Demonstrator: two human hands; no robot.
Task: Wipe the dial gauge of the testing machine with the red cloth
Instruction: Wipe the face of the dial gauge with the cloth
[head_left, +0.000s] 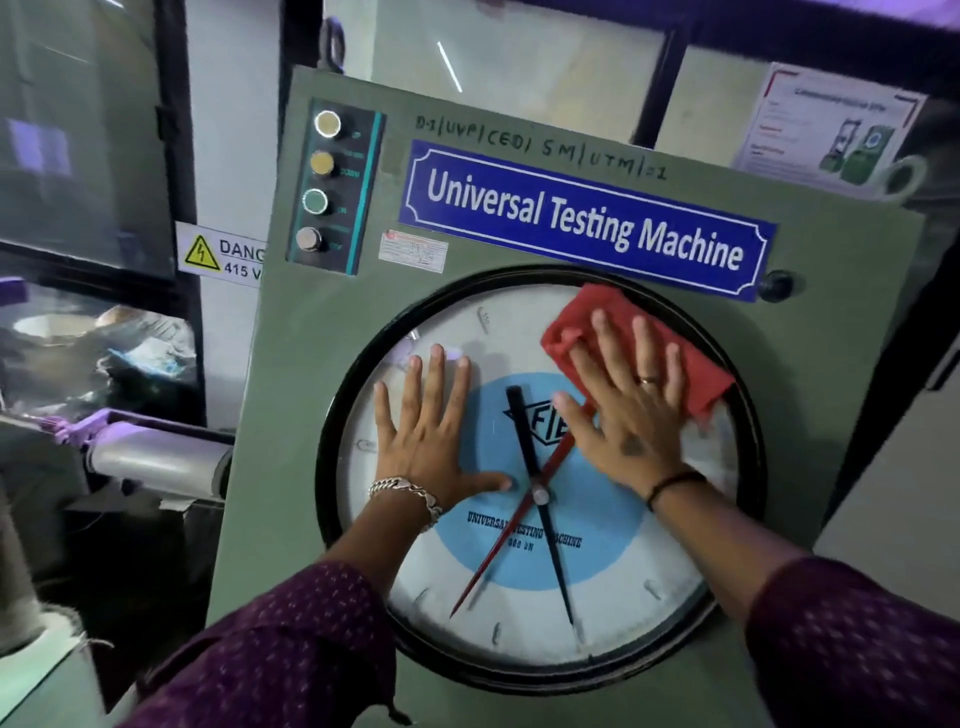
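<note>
The round dial gauge with a black rim, white face, blue centre and black and red pointers fills the green front of the testing machine. My right hand lies flat with fingers spread on the red cloth, pressing it against the glass at the upper right of the dial. My left hand rests flat and bare on the glass left of the centre, fingers apart, a chain bracelet at the wrist.
A blue "Universal Testing Machine" nameplate sits above the dial. A column of push buttons is at the panel's upper left, a black knob at the right. A danger sign and a grey cylinder lie left.
</note>
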